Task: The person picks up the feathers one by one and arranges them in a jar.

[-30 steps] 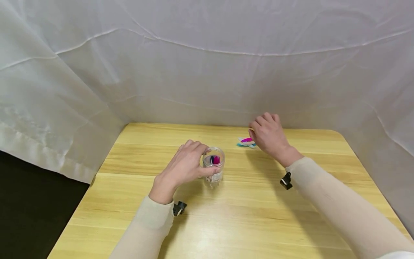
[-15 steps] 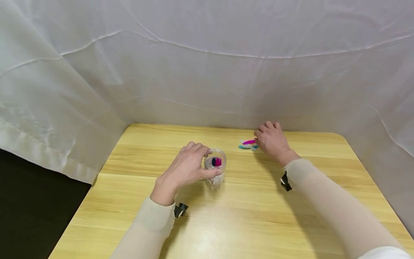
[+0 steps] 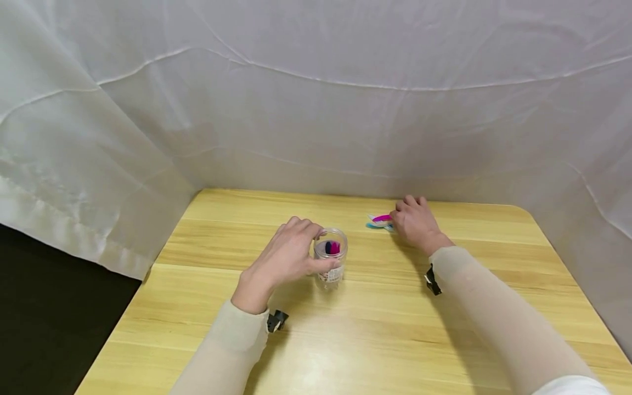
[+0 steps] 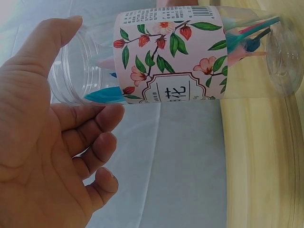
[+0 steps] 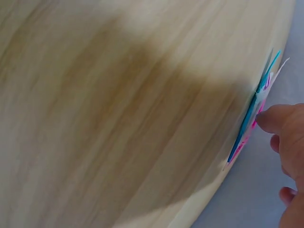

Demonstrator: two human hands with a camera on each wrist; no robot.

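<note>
Clear plastic jar [image 3: 331,258] with floral label stands mid-bench, left hand [image 3: 283,258] loosely cupping it. Right hand [image 3: 415,222], grip uncertain, fingers thin coloured strips [image 3: 379,221]; these could slide off the far edge.

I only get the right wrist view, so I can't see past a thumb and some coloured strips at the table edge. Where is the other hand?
Observer: The left hand holds a clear jar standing on the table, nearer the person than the strips.
Operator: Is anything in the jar?
Observer: Yes, pink and dark pieces show through its open top; the left wrist view shows teal and pink ones behind a flowered label.
Operator: Is my hand gripping the strips?
Observer: The right hand is at them, fingers curled, but no view shows a clear pinch.
</note>
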